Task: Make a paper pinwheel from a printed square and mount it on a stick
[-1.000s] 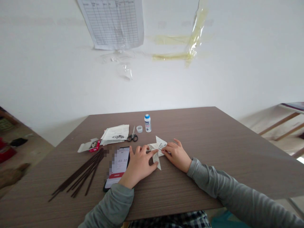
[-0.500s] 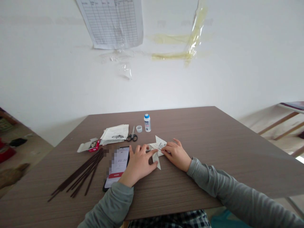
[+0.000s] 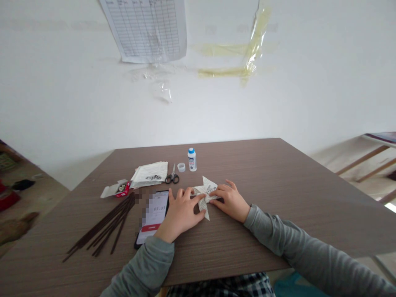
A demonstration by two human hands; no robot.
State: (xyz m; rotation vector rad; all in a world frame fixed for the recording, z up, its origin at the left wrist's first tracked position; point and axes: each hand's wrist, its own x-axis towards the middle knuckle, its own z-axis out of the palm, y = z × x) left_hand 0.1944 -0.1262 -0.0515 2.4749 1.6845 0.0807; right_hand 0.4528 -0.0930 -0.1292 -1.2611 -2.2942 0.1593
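On the worktop [image 3: 247,251], dark sticks [image 3: 103,227] lie fanned at left, phone [image 3: 155,210] beside them. Left hand [image 3: 179,212]: grip spread wide, thumb and index finger on the folded paper pinwheel [image 3: 208,187], which lies between both hands. Right hand [image 3: 232,202]: grip narrow at its right side; whether pinching, cannot tell. Beyond: open red box [image 3: 123,189], stacked papers [image 3: 150,172], scissors [image 3: 172,178], upright bottle [image 3: 192,161]

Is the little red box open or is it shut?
Open. The red box has its white flap sticking out on the left, and small pale pieces show inside.
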